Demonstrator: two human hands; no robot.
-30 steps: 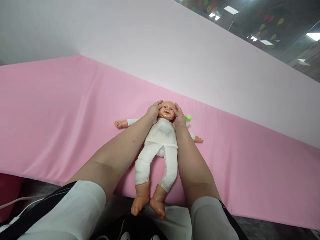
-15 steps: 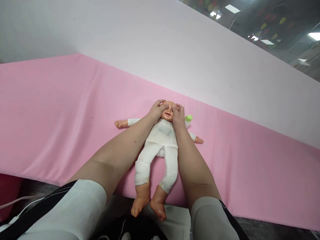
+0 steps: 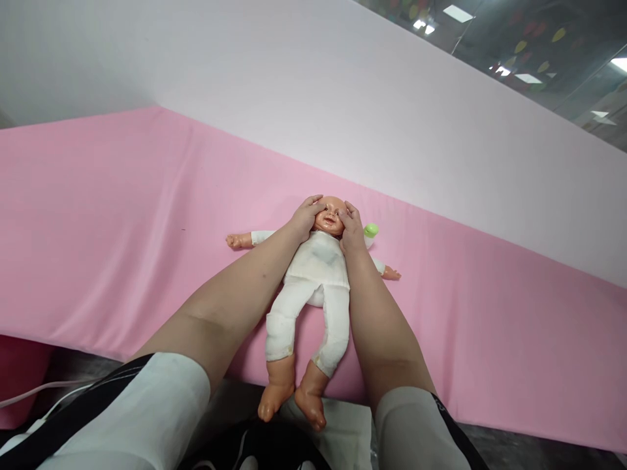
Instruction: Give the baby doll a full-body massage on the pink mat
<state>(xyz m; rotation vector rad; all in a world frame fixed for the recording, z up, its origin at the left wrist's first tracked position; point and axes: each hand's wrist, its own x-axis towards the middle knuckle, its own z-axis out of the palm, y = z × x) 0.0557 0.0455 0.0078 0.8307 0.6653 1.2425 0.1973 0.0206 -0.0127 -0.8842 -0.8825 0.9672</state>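
Observation:
A baby doll in white clothes lies on its back on the pink mat, arms spread, bare feet hanging over the near edge. My left hand rests on the left side of the doll's head, fingers bent over its temple and eye. On the other side my right hand presses against the head, fingers up by the eye. The mouth and nose show between the two hands. Both hands cup the head from the sides.
A small green-capped object lies on the mat just right of the doll's head. A pale wall rises behind the mat. White cables run over the dark floor at the lower left.
One second ago my fingers lay on the doll's cheeks with the whole face showing. They have slid upward and inward over the eyes and stay there now.

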